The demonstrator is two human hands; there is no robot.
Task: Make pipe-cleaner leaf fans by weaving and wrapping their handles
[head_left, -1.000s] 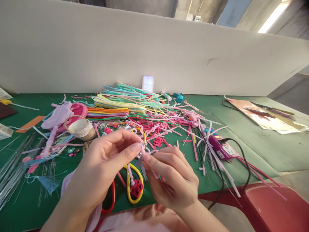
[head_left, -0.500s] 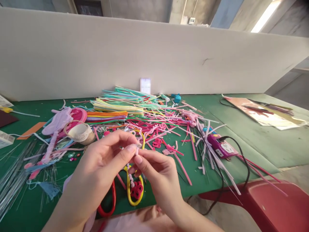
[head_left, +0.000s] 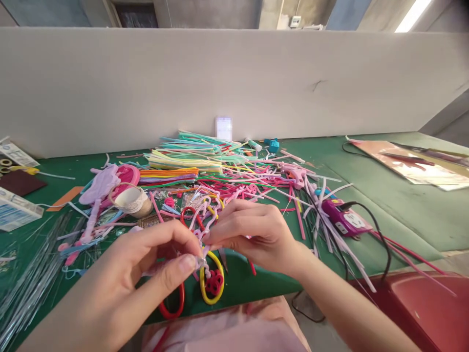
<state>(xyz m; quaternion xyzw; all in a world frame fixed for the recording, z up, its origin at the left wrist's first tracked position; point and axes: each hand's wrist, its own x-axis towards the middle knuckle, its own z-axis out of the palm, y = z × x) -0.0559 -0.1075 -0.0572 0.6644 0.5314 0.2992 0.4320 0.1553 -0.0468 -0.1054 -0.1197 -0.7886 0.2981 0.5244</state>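
Between the fingertips of both hands is a small twisted piece of pale lilac pipe cleaner [head_left: 202, 258]. My left hand [head_left: 146, 278] pinches its near end between thumb and forefinger. My right hand [head_left: 256, 234] is closed on the upper part, with its fingers pressed together. Part of the piece is hidden by the fingers. Just below lie a yellow scissor handle [head_left: 222, 275] and a red scissor handle [head_left: 172, 314] on the green table, with a dark pink pipe-cleaner curl [head_left: 214, 282] inside the yellow loop.
Bundles of coloured pipe cleaners [head_left: 186, 161] lie behind the hands. Left are a small rope-wrapped basket [head_left: 137, 208], a lilac fuzzy shape [head_left: 102, 186] and clear thin strips [head_left: 32, 278]. Right are a pink glue gun [head_left: 298, 177], a purple power socket [head_left: 340, 220] with cables, and a red stool [head_left: 421, 303].
My right hand has turned, its back now upward, and shifted up and right. The fingertips have lowered slightly with the pipe cleaner. The view has shifted a little left.
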